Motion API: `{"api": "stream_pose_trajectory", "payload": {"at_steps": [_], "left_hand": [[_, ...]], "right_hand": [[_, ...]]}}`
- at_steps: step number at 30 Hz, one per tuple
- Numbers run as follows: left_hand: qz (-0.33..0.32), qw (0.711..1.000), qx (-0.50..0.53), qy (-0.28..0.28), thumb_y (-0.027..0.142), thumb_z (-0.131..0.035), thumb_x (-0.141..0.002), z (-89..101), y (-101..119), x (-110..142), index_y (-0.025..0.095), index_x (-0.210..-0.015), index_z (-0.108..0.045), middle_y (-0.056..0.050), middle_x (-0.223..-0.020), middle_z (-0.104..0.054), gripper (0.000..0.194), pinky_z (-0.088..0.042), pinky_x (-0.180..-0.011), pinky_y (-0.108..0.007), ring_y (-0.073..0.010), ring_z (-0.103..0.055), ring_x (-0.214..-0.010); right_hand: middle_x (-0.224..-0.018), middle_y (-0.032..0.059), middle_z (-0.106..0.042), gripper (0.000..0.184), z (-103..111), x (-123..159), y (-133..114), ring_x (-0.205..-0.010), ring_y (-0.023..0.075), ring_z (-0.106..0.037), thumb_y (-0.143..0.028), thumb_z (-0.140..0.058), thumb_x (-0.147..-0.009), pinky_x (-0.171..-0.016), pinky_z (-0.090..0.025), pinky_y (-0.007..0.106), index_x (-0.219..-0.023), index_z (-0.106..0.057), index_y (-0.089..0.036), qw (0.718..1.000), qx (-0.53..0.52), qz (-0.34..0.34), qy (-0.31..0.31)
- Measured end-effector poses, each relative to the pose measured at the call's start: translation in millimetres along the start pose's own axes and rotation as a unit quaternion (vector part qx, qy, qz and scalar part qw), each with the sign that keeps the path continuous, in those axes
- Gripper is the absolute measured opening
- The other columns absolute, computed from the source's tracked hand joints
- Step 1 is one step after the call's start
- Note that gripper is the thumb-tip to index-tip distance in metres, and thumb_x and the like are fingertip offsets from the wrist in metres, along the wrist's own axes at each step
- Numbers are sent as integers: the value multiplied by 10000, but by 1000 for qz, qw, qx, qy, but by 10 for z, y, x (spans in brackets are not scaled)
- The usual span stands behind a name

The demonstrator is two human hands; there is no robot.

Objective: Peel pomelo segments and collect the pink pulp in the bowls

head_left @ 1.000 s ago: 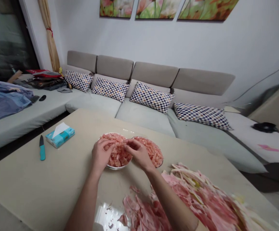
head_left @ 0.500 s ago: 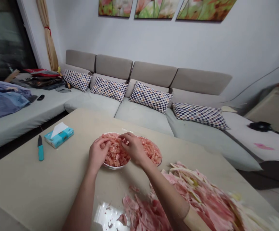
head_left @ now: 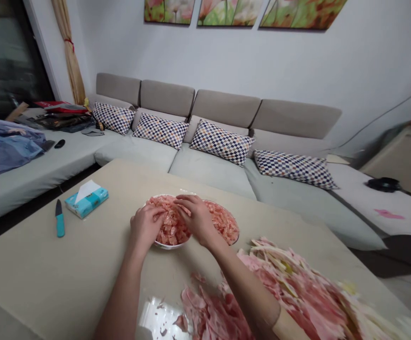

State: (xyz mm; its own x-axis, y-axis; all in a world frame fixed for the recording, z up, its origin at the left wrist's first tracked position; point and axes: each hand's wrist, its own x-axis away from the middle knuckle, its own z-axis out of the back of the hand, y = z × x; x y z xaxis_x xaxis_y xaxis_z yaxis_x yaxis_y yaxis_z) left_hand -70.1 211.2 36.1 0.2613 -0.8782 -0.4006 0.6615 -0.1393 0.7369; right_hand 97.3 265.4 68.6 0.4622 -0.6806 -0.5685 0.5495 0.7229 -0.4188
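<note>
Two bowls heaped with pink fruit flesh stand side by side on the beige table [head_left: 49, 278]. My left hand [head_left: 145, 226] rests on the near left edge of the left bowl [head_left: 170, 244], fingers curled into the fruit pieces [head_left: 171, 226]. My right hand [head_left: 196, 217] lies over the same bowl's right side, fingers bent on the pieces, partly covering the right bowl [head_left: 228, 222]. Whether either hand pinches a piece is hidden by the fingers.
A big heap of pink and white peel [head_left: 290, 293] covers the table's right front. A teal-handled knife [head_left: 60, 218] and a blue tissue pack [head_left: 87, 198] lie at the left. A grey sofa with checked cushions [head_left: 221, 141] runs behind.
Both hands stayed over the left bowl; the right hand shifted slightly left and farther onto the fruit. The view moved a little.
</note>
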Motion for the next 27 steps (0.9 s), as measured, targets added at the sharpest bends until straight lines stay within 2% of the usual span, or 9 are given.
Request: {"api": "stream_pose_trajectory", "payload": {"at_steps": [2, 5, 8, 13, 20, 24, 27], "left_hand": [[0, 1000, -24, 1, 253, -632, -798, -14, -12, -5, 331, -904, -758, -51, -975, -736, 183, -457, -813, -349, -251, -629, -932], [6, 998, -55, 0, 268, -617, -814, -17, -40, -15, 338, -947, -754, -62, -1010, -730, 204, -451, -798, -356, -262, -624, -950], [20, 997, -79, 0, 302, -615, -815, -3, -68, -29, 329, -968, -752, -79, -1008, -718, 208, -448, -758, -356, -272, -622, -935], [44, 996, -82, 5, 312, -645, -785, 16, -139, -52, 323, -955, -754, -82, -964, -702, 203, -448, -726, -339, -260, -620, -877], [26, 999, 19, -7, 346, -685, -749, 9, -222, -46, 293, -941, -761, -66, -920, -701, 212, -493, -762, -317, -222, -650, -816], [26, 996, 80, 27, 336, -630, -796, 73, -170, -57, 247, -952, -752, -76, -945, -688, 217, -490, -859, -337, -212, -649, -879], [29, 991, 124, 52, 326, -605, -813, 127, -144, -72, 219, -939, -740, -75, -986, -692, 213, -484, -884, -325, -202, -646, -926]], "right_hand": [[-1231, 89, -645, 266, -61, -10, 36, -1155, 268, -550, -247, -525, -917, -997, -433, 476, -1123, -692, -267, 1000, 5, 12, -8], [-1382, 82, -542, 373, -198, -19, 90, -1306, 259, -442, -309, -424, -968, -1076, -371, 488, -1306, -568, -246, 998, 24, 30, -58], [-1414, 86, -510, 415, -340, -31, 109, -1325, 236, -432, -319, -359, -990, -1108, -342, 462, -1367, -502, -221, 993, 33, 41, -104], [-1417, 97, -506, 417, -461, -54, 92, -1317, 242, -444, -311, -351, -991, -1116, -314, 478, -1367, -498, -208, 990, 36, 38, -128], [-1401, 83, -526, 412, -357, -15, 83, -1310, 218, -459, -324, -362, -988, -1121, -324, 451, -1360, -510, -226, 991, 10, 20, -134], [-1393, 71, -535, 446, -227, -85, 18, -1304, 200, -473, -372, -272, -1010, -1104, -362, 425, -1347, -529, -233, 991, -21, 0, -131], [-1430, 65, -493, 477, -122, -95, -28, -1348, 206, -416, -397, -228, -1015, -1117, -336, 442, -1355, -520, -231, 991, -39, -19, -123]]}}
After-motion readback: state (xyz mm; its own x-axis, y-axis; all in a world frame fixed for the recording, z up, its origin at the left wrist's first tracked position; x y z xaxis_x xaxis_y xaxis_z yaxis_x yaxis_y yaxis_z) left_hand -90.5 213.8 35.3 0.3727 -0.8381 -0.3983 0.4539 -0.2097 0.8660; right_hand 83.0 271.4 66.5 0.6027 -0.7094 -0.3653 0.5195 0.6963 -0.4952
